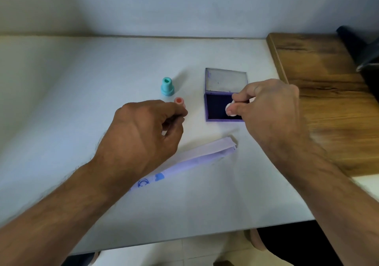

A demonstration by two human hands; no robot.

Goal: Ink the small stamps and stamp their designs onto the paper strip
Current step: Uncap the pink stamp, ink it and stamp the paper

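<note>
Here, pale paper strip (196,157) with blue prints

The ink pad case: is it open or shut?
Open. The ink pad case has its lid tilted back, exposing the dark pad, over which the right hand holds a white stamp.

A plain pale wall (184,5) fills the top of the frame, bluish-grey and evenly lit, darker toward the upper left corner. Below it a white table (71,101) spreads across most of the view, soft shadows lying on it. At the right edge sits a brown wooden board (320,93) with dark grain, and a dark object (365,56), too blurred to identify, in the upper right. Along the bottom, light floor tiles (164,253) show under the table's edge.
</note>
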